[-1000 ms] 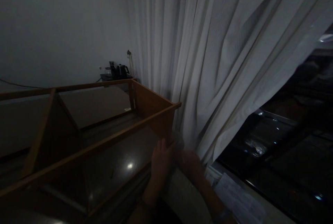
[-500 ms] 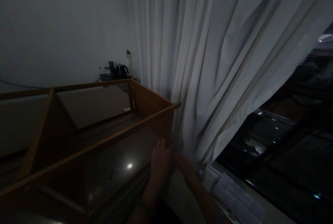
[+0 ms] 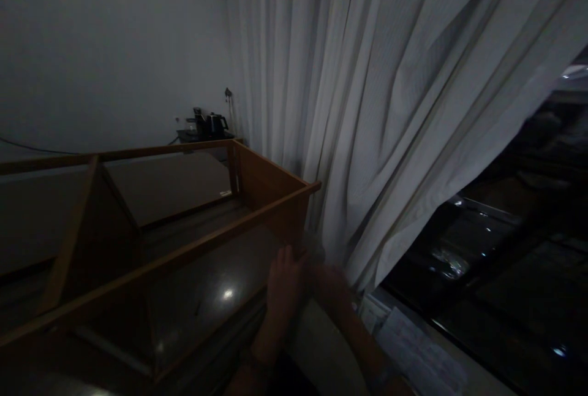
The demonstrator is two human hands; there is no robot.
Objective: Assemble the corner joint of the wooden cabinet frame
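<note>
Wooden frame: a long, open, brown rectangular wooden frame (image 3: 184, 255) fills the lower left; its near rail slants up to a corner that juts out beside the curtain.
Divider: a brown wooden board (image 3: 68, 236) crosses the frame at a slant, left of the end panel.
Glossy surface: below the near rail, a dark, shiny, flat surface (image 3: 206, 276) carries a round white light reflection.
Left hand: the person's bare left hand (image 3: 283, 279) is raised just below the frame's jutting corner, near the brown end panel; contact is too dim to confirm.
Right hand: the bare right hand (image 3: 328, 289) lies just beside the left, its outline blurred.
Grip: from where I stand, I cannot tell whether either hand's fingers are apart, together or clamped on anything.
Between the forearms: a pale, round-edged surface (image 3: 324, 344), its nature unclear.
Curtain: a white, pleated fabric curtain (image 3: 367, 108) hangs behind the hands.
Papers: white printed sheets (image 3: 420, 353) lie at the lower right, beyond the right forearm.
Far corner: a black, handled kettle (image 3: 215, 124) stands on a small dark tabletop (image 3: 197, 137) against the pale, plain wall (image 3: 128, 46).
</note>
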